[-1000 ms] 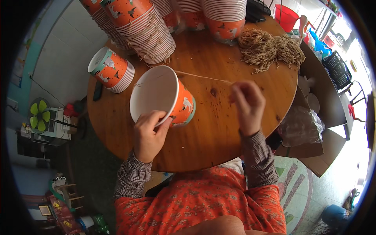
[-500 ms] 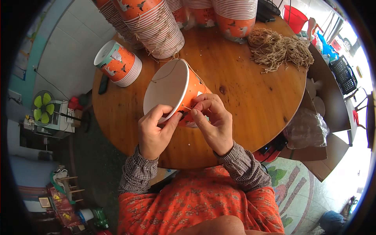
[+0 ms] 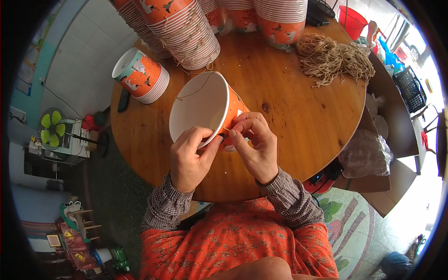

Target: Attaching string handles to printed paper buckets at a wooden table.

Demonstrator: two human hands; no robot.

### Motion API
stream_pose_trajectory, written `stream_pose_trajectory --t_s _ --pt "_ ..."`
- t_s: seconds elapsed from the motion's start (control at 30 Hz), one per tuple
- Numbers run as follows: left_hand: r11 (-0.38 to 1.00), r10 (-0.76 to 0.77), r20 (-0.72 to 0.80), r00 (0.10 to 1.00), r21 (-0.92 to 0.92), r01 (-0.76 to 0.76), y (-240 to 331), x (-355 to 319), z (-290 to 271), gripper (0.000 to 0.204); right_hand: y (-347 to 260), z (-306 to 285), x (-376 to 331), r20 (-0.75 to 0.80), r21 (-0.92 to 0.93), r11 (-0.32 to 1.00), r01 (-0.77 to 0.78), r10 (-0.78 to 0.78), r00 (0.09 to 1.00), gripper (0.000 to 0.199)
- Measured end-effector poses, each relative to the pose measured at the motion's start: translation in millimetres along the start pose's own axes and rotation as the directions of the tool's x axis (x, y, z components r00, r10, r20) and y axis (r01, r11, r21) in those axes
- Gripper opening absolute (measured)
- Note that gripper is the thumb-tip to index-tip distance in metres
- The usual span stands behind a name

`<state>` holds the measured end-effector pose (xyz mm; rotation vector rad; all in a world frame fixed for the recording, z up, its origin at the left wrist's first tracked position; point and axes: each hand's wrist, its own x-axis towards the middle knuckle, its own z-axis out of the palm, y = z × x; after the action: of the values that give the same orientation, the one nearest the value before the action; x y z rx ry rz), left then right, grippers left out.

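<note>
An orange paper bucket (image 3: 200,102) with a white inside lies tilted between my hands, its mouth facing left. My left hand (image 3: 191,154) pinches the bucket's near rim, fingers inside and thumb on the outer wall. Close beside it, my right hand (image 3: 254,144) pinches the end of a thin tan cord (image 3: 227,129) against the printed outside, just below the rim. Part of a cord (image 3: 193,93) also lies across the far inside of the mouth. My right fingers hide most of the bucket's lower side.
Tall stacks of orange buckets (image 3: 186,37) with cords rise at the back of the round wooden table (image 3: 289,140). A short stack of buckets (image 3: 144,77) stands at the left, near a dark phone (image 3: 123,101). A bundle of tan cords (image 3: 333,58) lies at the far right.
My left hand has shifted slightly right along with the rim, and the bucket has turned a little. My right hand stays nearly in place, still pinching the cord.
</note>
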<state>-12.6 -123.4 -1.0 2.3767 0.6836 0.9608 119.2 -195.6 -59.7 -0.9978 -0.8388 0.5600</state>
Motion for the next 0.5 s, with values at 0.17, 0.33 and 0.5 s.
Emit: stream_pose_trajectory --t_s 0.17,0.33,0.5 --pt "0.992 0.090 0.031 0.995 0.083 -0.093 0 0 3 0.015 0 -1 0 0.011 -0.101 0.995 0.014 -0.013 1.000 0.007" --pt "0.998 -0.011 0.168 0.986 -0.065 0.022 2 13 1 0.020 3 -7 2 -0.003 -0.156 0.988 0.009 -0.009 1.000 0.007" --pt "0.989 0.148 0.258 0.955 -0.055 -0.138 -13 33 3 0.019 7 -9 3 -0.003 -0.164 0.986 -0.001 0.001 1.000 0.008"
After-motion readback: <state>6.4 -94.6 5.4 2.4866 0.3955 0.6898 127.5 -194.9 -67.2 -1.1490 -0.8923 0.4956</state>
